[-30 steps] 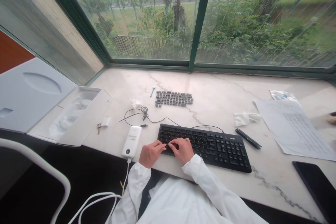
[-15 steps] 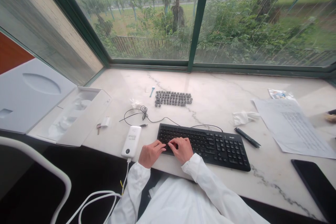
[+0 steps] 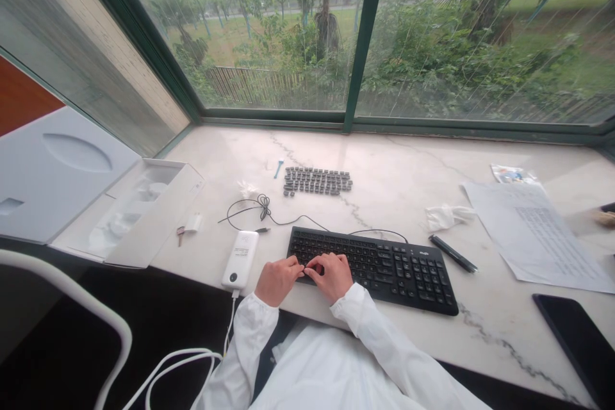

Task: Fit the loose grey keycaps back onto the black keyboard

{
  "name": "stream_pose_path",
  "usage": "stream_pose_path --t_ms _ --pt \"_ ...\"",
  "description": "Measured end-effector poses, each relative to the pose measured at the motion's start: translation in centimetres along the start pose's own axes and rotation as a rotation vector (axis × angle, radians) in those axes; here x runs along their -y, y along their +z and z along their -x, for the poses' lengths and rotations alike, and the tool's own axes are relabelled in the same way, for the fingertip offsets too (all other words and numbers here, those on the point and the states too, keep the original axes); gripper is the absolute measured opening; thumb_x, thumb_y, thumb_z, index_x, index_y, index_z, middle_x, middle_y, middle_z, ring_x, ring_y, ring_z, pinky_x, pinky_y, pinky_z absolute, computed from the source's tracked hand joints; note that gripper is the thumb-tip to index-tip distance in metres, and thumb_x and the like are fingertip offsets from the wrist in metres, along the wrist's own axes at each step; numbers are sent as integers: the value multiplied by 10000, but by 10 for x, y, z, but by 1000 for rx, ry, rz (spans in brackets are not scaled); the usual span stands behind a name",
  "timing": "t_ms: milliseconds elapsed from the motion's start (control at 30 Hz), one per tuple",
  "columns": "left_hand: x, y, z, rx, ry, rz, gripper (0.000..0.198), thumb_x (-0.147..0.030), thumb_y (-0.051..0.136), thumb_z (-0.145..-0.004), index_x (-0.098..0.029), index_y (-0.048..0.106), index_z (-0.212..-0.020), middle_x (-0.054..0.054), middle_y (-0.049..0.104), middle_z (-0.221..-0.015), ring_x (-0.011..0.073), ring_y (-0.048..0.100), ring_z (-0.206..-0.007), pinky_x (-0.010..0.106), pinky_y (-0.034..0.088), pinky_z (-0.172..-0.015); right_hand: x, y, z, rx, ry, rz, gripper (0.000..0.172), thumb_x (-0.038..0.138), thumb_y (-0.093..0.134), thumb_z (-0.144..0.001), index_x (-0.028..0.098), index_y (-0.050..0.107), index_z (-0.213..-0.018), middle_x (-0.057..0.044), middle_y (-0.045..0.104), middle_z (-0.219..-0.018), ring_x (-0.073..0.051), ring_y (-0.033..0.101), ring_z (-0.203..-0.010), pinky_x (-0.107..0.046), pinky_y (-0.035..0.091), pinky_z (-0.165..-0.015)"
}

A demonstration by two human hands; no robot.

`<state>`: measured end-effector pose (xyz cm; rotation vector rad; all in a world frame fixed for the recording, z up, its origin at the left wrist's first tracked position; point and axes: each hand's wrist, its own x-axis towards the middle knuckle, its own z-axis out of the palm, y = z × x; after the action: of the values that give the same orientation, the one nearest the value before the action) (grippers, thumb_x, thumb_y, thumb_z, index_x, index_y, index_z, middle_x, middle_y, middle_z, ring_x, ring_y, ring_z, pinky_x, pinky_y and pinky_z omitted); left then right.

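Observation:
A black keyboard (image 3: 398, 272) lies slightly slanted on the marble sill in front of me. Over its lower left corner, my left hand (image 3: 277, 280) and my right hand (image 3: 332, 275) meet with their fingertips nearly touching. Both hands are closed in a pinch; whatever is between the fingertips is too small and hidden to make out. Behind the keyboard, several loose dark keycaps (image 3: 318, 181) lie in rows. A small blue tool (image 3: 278, 168) rests to the left of them.
A white power bank (image 3: 241, 259) with a cable is left of the keyboard, near a coiled black cord (image 3: 264, 204). Farther left stand an open white box (image 3: 139, 230), a key (image 3: 180, 234) and a white adapter (image 3: 193, 223). At right lie a pen (image 3: 453, 252), paper (image 3: 538, 230) and a phone (image 3: 576, 339).
The fingertips of both hands have drawn closer together at the keyboard's lower left corner. The things on the sill have stayed in place.

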<state>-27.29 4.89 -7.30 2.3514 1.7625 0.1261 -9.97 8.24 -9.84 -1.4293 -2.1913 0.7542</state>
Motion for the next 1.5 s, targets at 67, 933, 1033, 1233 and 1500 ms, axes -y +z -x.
stream_pose_path --t_ms 67,933,1033,1233,1500 --pt "0 -1 -1 2 7 -12 140 -326 551 -860 -259 672 -879 -8 620 -815 106 568 -656 246 229 -476 2 -1 -1 12 27 -22 137 386 623 -803 277 668 -734 39 609 -647 -131 511 -707 -310 228 -713" --pt "-3 -5 1 7 55 -132 161 -346 514 -881 -247 619 -954 -19 613 -869 121 593 -721 244 282 -495 10 -12 -6 119 113 -90 107 346 603 -779 285 668 -718 60 624 -652 -123 503 -716 -299 210 -737" --pt "-4 -6 1 9 60 -133 192 -363 480 -897 -242 617 -958 -13 611 -870 120 594 -726 243 298 -505 10 -11 -5 118 113 -82 108 346 601 -781 279 668 -728 54 624 -660 -124 503 -723 -299 210 -737" --pt "-4 -8 1 11 65 -122 206 -365 472 -902 -244 621 -977 -5 603 -873 110 588 -715 241 315 -509 9 -9 -5 116 108 -58 104 349 600 -789 280 664 -745 57 622 -666 -121 504 -729 -298 209 -738" --pt "-4 -8 0 19 68 -134 164 -339 539 -867 -236 617 -968 -12 599 -865 113 583 -694 244 304 -507 9 -9 -5 115 104 -42 131 339 577 -801 267 666 -738 38 620 -658 -133 510 -733 -302 217 -746"
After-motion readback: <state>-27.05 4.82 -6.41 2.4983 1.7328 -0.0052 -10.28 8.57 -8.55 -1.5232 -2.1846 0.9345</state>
